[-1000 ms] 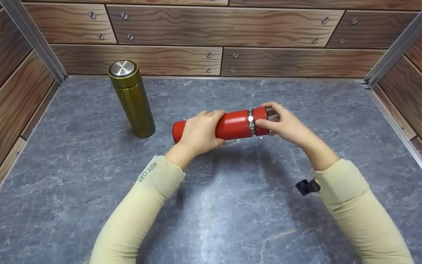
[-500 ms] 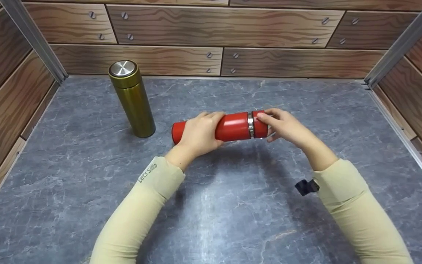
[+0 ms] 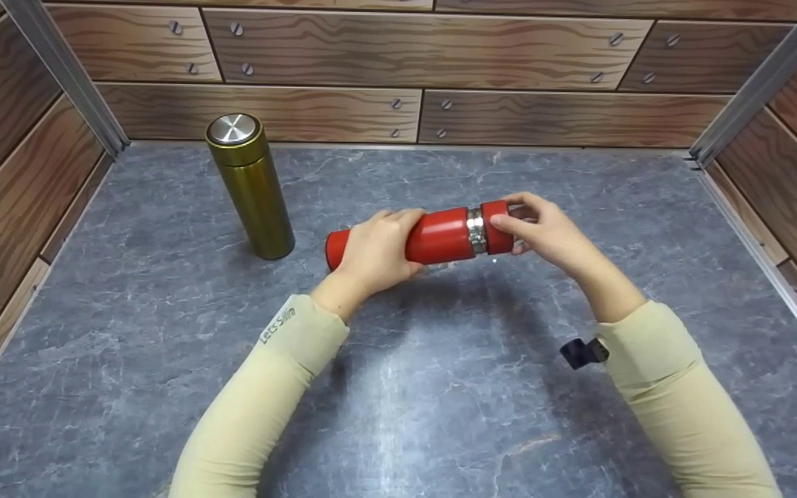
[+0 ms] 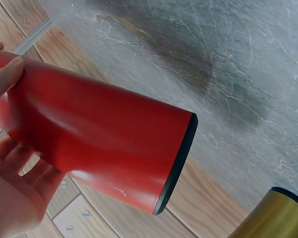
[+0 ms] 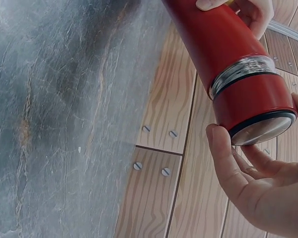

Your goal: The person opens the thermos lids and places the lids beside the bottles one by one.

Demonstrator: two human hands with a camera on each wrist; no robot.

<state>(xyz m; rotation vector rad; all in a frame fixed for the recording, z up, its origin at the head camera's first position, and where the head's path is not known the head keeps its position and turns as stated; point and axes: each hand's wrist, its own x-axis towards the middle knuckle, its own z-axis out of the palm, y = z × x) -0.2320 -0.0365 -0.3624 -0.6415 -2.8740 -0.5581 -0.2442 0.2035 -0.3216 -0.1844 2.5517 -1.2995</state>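
Observation:
A red thermos flask [image 3: 443, 236] is held nearly level above the table, its lid end to the right and slightly raised. My left hand [image 3: 378, 252] grips the body; in the left wrist view the thumb lies over the red side [image 4: 109, 134] and the fingers curl beneath it. With fingers and thumb at its rim, my right hand [image 3: 549, 234] holds the red lid [image 3: 497, 228]. Between lid and body shows a shiny metal neck band [image 3: 476, 231]. In the right wrist view the lid's silver top [image 5: 263, 129] faces the palm.
An olive-gold thermos flask [image 3: 253, 197] with a silver-topped lid stands upright on the grey marbled table [image 3: 398, 401], left of the red one. Wood-patterned panels [image 3: 426, 48] with metal corner posts enclose the back and sides. A small black device [image 3: 584, 353] sits at the right cuff.
My right hand shifted its grip round the lid, then turned it. The lid now sits slightly farther right, and more of the metal neck shows. My left hand stays in place.

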